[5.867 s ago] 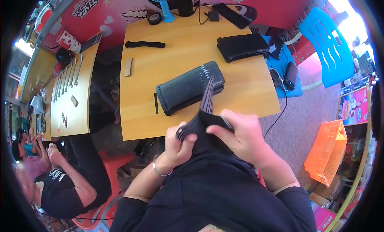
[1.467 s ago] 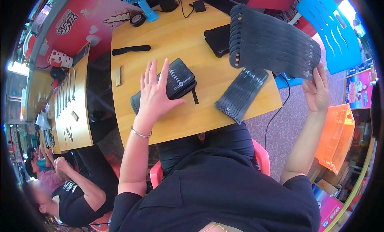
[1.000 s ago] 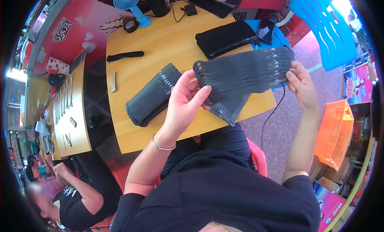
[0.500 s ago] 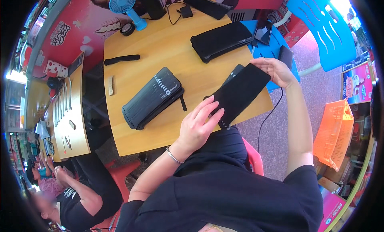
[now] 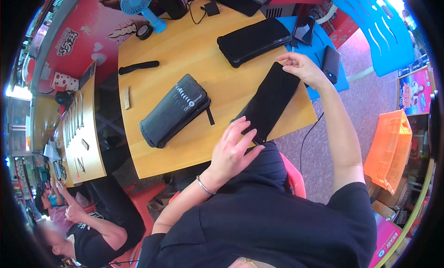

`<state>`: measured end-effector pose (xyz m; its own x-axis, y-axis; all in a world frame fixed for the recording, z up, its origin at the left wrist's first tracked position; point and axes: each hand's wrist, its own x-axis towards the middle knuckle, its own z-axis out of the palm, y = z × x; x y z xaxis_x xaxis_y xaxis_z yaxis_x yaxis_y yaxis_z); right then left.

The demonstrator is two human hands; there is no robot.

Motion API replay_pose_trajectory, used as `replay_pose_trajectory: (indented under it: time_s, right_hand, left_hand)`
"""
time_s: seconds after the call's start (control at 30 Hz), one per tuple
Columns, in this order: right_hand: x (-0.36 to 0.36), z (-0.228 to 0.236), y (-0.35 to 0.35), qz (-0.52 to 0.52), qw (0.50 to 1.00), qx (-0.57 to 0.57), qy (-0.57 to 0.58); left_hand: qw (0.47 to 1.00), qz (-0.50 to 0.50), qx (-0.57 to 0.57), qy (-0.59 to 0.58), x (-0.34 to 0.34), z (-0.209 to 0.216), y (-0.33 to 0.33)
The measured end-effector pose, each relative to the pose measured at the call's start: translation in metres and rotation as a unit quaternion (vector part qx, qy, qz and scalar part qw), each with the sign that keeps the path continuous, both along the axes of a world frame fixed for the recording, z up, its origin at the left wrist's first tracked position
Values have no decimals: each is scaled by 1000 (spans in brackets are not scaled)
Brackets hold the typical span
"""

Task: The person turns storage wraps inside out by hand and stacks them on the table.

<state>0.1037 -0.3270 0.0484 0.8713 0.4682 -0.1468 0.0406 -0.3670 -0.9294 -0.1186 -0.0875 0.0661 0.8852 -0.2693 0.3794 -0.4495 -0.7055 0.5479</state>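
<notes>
A long black cloth piece [image 5: 270, 99] lies slantwise at the table's right front edge, covering whatever is beneath it. At its far end, my right hand [image 5: 303, 70] pinches a corner between thumb and fingers. My left hand [image 5: 233, 152] rests its fingertips on the near end, fingers spread. To the left lies a stack of dark grey pouches [image 5: 171, 113] with light printing on top, and a narrow black strip [image 5: 210, 115] beside it. Behind my right hand is a stack of plain black cloth pieces [image 5: 254, 40].
On the wooden table [image 5: 185, 159] are a blue fan [image 5: 138, 4], a rolled black strip [image 5: 138, 67] and a small tan block [image 5: 127, 98]. A blue chair [image 5: 377, 32] holds phones at the right, near an orange crate [image 5: 386, 152]. Another person [image 5: 88, 240] sits at the left.
The black cloth piece has been shifted slightly away and left, and now covers the printed grey piece that showed beneath it. My right hand moved with its far corner.
</notes>
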Motion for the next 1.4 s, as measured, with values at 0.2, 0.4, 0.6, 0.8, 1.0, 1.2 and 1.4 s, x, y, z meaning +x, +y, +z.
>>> replay_pose_trajectory:
  time_s: [0.2, 0.4, 0.6, 0.8, 1.0, 1.2, 1.4]
  right_hand:
    - [-6, -1, -2, -22, 996, -68, -47]
    - [-14, 4, -5, -36, 993, -86, -78]
    - [-17, -4, -3, -31, 996, -61, -61]
    - [-16, -4, 2, -19, 994, -77, -75]
    - [-25, -5, 7, -44, 986, -99, -129]
    - [-39, -16, 1, -57, 985, -95, -134]
    - [-63, -8, 0, -58, 983, -108, -137]
  left_hand:
    - [999, 19, -28, 8, 4, 0, 1]
    - [999, 29, -40, 18, 6, 3, 1]
    - [999, 25, -32, 17, 0, 1, -3]
    - [999, 23, -15, 24, -2, -3, -10]
    - [998, 46, 7, 32, -2, -14, -10]
    - [998, 59, 8, 33, -3, -21, -2]
    - [994, 102, 30, 26, -3, -26, 16]
